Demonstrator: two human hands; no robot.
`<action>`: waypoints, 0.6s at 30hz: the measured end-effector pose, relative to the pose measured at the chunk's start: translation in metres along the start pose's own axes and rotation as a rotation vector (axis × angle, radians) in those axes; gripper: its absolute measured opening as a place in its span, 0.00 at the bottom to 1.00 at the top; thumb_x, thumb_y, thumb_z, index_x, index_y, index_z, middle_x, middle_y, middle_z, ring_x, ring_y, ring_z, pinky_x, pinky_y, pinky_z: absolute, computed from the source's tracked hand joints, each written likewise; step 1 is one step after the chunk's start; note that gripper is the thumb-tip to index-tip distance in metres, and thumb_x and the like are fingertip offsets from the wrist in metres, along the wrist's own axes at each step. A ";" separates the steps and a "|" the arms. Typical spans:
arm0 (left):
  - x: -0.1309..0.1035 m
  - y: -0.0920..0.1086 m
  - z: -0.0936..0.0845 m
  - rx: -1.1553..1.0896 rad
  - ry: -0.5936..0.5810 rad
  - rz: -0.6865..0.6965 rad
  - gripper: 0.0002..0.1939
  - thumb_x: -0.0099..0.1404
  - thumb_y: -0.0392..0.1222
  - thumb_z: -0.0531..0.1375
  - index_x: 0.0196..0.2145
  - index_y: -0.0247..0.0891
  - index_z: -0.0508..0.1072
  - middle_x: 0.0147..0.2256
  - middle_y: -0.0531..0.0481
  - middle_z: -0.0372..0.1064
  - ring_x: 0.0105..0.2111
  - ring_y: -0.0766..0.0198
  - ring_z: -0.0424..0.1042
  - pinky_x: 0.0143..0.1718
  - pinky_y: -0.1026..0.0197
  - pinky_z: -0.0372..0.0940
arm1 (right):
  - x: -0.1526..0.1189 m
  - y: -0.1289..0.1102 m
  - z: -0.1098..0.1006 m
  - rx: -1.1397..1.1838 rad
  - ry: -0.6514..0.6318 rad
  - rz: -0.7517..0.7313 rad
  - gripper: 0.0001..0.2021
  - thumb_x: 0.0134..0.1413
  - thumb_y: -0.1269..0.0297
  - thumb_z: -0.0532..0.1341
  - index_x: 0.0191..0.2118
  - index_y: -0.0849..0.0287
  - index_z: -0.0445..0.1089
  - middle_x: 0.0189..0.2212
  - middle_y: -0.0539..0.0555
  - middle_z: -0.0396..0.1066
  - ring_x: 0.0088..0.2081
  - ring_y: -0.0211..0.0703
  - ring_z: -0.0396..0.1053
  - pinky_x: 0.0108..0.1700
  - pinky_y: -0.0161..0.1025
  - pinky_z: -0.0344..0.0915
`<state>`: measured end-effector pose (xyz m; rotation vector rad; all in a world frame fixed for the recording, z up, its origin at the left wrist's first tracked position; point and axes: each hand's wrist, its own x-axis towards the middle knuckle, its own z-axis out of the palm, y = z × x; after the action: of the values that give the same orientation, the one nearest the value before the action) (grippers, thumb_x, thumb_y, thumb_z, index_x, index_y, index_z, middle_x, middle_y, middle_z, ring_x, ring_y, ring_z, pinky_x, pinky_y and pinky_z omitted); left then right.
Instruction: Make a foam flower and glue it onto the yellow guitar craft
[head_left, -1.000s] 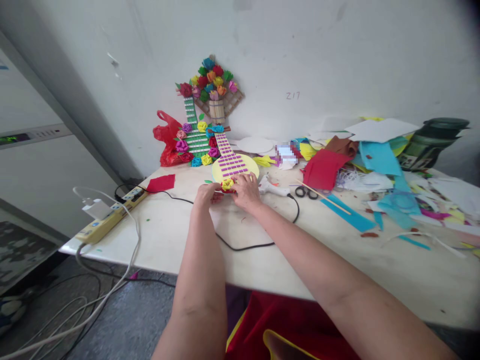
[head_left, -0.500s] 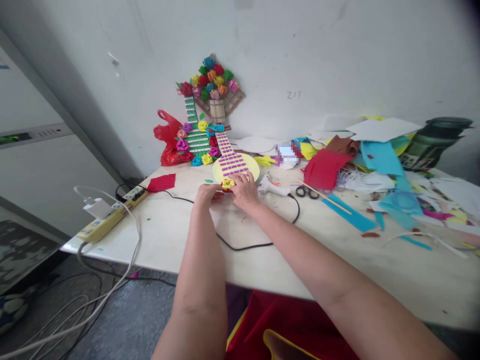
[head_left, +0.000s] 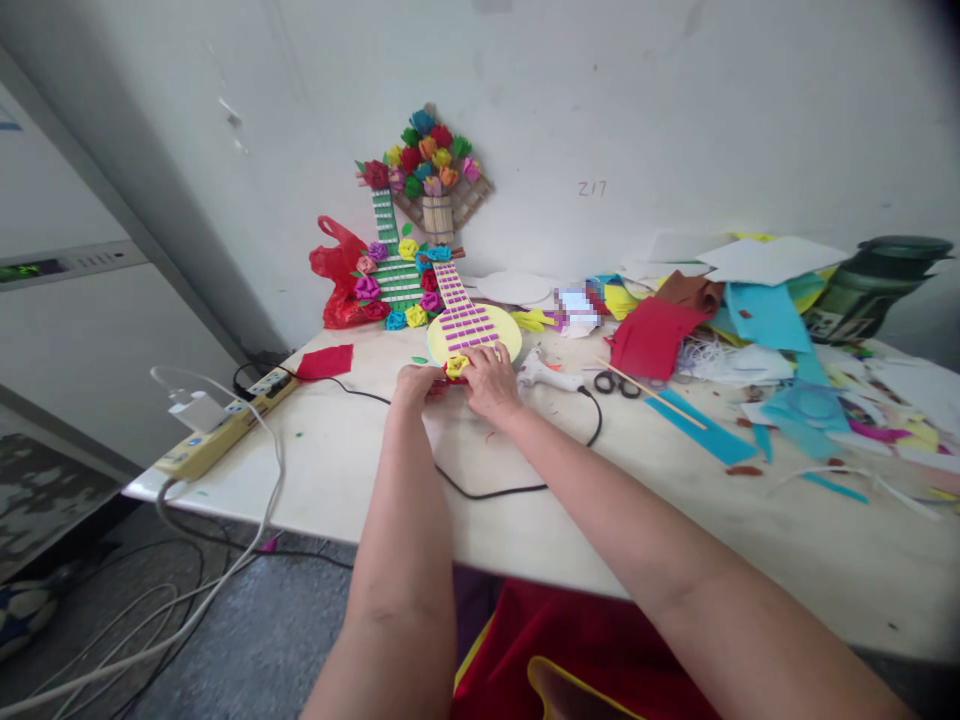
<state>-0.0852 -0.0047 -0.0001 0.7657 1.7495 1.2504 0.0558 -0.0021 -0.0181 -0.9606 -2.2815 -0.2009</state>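
Note:
A pale yellow guitar-shaped craft [head_left: 507,338] with rows of purple strips on its round body and neck leans at the middle of the table. At its lower edge sits a yellow paper flower [head_left: 456,366], with a bit of red paper just below it. My left hand [head_left: 417,385] is closed against the flower's left side, its fingertips partly hidden. From the right, my right hand [head_left: 491,385] pinches the same flower, with its other fingers lying over the disc's lower face. A white glue gun [head_left: 549,374] lies right of my right hand.
Behind stand a green guitar craft [head_left: 400,280] with paper flowers and a flower basket craft [head_left: 438,215]. Scissors [head_left: 616,384], a wooden stick [head_left: 660,398] and coloured paper scraps [head_left: 652,335] lie rightward, near a dark bottle [head_left: 870,290]. A power strip [head_left: 225,430] with cables edges the left.
The view has shifted very slightly. Both hands stay at the yellow flower on the disc's lower edge, with hardly any visible movement.

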 end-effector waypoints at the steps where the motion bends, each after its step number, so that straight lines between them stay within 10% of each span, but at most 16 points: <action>1: 0.000 0.000 0.000 -0.001 0.003 0.007 0.07 0.46 0.27 0.59 0.16 0.35 0.67 0.14 0.48 0.64 0.17 0.64 0.66 0.20 0.64 0.62 | 0.000 0.000 0.000 0.007 0.007 0.002 0.14 0.45 0.73 0.55 0.39 0.60 0.72 0.52 0.58 0.61 0.52 0.52 0.53 0.59 0.56 0.35; 18: -0.001 0.001 0.000 -0.046 0.012 0.005 0.06 0.46 0.28 0.58 0.18 0.36 0.67 0.16 0.49 0.65 0.18 0.65 0.66 0.23 0.63 0.62 | -0.003 0.004 -0.001 0.016 0.023 0.092 0.17 0.43 0.69 0.56 0.43 0.57 0.69 0.50 0.57 0.63 0.50 0.53 0.54 0.57 0.55 0.36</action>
<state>-0.0851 -0.0055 0.0012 0.7381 1.7240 1.2967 0.0605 -0.0011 -0.0198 -1.0463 -2.2090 -0.1535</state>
